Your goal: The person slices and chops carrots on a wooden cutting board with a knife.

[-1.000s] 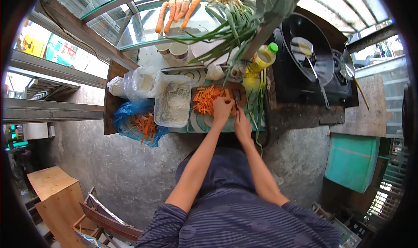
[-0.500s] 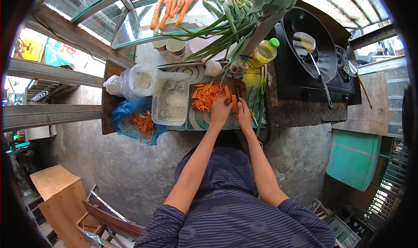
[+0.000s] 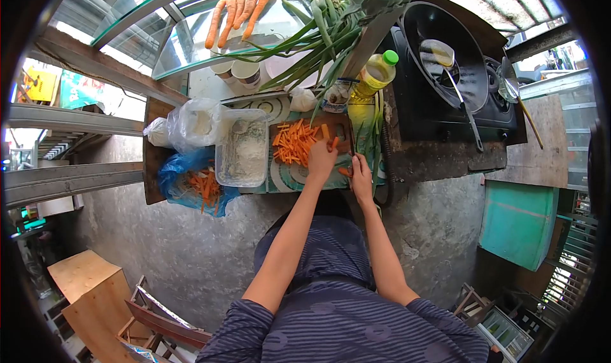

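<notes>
Left hand [image 3: 321, 162]: fingers pinched around a carrot piece [image 3: 334, 144] over the board [image 3: 338, 122].
Right hand [image 3: 362, 177]: gripping the knife [image 3: 351, 137], blade pointing away from the person; its edge is too small to make out.
Carrot sticks [image 3: 295, 141]: heaped on the board, left of the knife.
Carrot chunk [image 3: 344, 171]: between the hands, near the right fingers.
Cutting: apparently midway, carrot being sliced into sticks.
Next cut: calls for a steadied piece, left fingertips tucked clear of the blade.
</notes>
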The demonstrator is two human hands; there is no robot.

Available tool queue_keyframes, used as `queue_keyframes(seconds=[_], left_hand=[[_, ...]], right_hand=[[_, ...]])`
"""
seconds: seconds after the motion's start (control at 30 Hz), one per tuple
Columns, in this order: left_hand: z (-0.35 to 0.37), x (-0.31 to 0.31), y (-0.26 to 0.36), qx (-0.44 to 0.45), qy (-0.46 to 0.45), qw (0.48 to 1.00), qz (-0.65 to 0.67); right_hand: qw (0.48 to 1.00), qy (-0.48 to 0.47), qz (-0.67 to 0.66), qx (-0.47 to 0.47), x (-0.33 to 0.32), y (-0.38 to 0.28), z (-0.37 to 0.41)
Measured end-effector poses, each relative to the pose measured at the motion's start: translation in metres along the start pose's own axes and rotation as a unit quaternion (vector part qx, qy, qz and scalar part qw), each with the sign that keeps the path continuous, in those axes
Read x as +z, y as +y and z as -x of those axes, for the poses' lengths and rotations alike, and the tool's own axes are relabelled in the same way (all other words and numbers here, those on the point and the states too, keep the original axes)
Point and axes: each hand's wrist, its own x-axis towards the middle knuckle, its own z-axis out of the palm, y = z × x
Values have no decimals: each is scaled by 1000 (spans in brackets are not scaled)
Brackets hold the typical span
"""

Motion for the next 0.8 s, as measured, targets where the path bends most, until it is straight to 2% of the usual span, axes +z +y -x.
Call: queue_keyframes(seconds=[0.1, 0.13, 0.2, 0.3, 0.4, 0.8], left_hand=[[6, -12, 0, 56, 41, 998, 9], [9, -17, 4, 46, 8, 992, 115], [15, -28, 15, 23, -59, 945, 321], [22, -38, 27, 17, -112, 896, 430], [22, -41, 21, 22, -157, 859, 486], [33, -47, 30, 50, -129, 841, 522]], right_hand=[[997, -18, -77, 21, 1, -28, 14], [995, -29, -94, 16, 1, -33, 18], [992, -40, -118, 6, 3, -48, 27], [992, -43, -117, -14, 6, -72, 39], [994, -52, -84, -37, 6, -83, 47], [995, -42, -9, -85, 10, -102, 61]])
